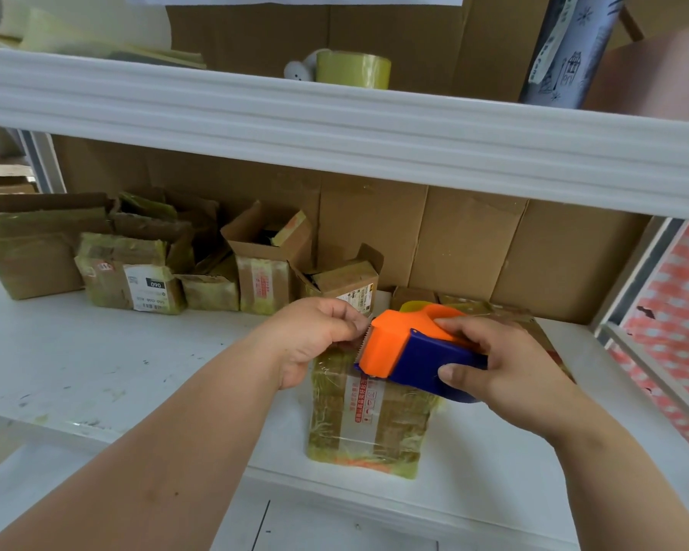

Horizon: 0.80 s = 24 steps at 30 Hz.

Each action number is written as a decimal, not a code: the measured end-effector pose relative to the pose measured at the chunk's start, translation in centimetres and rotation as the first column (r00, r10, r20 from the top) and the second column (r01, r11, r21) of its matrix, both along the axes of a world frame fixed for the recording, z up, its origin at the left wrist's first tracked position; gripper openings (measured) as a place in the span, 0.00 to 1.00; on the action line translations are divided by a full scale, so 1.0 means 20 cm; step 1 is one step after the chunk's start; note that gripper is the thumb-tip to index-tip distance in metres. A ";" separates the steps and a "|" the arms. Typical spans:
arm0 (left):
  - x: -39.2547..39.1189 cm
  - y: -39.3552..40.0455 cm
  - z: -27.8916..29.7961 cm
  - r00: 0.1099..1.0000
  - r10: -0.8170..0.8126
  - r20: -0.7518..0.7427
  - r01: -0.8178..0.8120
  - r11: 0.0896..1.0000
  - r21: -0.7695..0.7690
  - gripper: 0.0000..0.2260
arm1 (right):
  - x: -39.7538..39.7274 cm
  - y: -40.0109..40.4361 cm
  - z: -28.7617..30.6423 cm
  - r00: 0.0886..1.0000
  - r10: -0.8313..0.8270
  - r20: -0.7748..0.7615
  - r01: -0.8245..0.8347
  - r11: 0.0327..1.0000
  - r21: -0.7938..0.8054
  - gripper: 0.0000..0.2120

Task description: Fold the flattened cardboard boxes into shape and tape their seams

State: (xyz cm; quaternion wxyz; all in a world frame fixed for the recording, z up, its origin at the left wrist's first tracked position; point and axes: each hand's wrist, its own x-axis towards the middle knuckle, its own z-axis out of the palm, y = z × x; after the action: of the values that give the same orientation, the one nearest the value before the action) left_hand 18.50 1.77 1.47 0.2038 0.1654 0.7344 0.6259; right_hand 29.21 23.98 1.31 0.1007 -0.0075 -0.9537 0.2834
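A small cardboard box (368, 419), wrapped in yellowish clear tape with red print, lies on the white shelf (96, 363) in front of me. My right hand (506, 367) grips an orange and blue tape dispenser (410, 351) just above the box's far end. My left hand (315, 336) is beside the dispenser's toothed blade, its fingertips pinching the clear tape end (361, 326). The far part of the box is hidden behind the dispenser and both hands.
Several taped and open cardboard boxes (136, 268) stand at the back left of the shelf, against flat cardboard sheets (454, 240). An upper shelf edge (335, 129) crosses overhead, with a yellow tape roll (353, 69) on it. A pink patterned surface (673, 312) lies right.
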 end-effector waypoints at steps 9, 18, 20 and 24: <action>0.01 0.02 -0.01 0.997 0.068 -0.037 -0.069 0.998 -0.009 0.08 | 0.01 -0.01 0.05 0.994 0.014 0.107 -0.021 0.998 0.067 0.27; 0.04 0.02 0.01 0.976 0.182 -0.117 -0.186 0.982 -0.019 0.05 | 0.00 0.01 0.07 0.987 0.089 0.133 -0.109 0.982 0.154 0.14; 0.03 0.01 0.00 0.975 0.191 -0.114 -0.197 0.979 -0.043 0.06 | 0.00 0.02 0.09 0.987 0.124 0.101 -0.136 0.983 0.121 0.16; 0.01 -0.02 -0.01 0.972 0.217 -0.085 -0.221 0.975 -0.032 0.06 | -0.02 0.03 0.16 0.985 0.160 0.062 -0.164 0.985 0.054 0.20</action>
State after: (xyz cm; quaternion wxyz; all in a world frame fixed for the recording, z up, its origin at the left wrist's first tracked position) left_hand 18.75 1.43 1.33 0.1073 0.1042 0.7686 0.6220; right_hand 28.89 24.49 4.49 0.0502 0.0651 -0.9615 0.2621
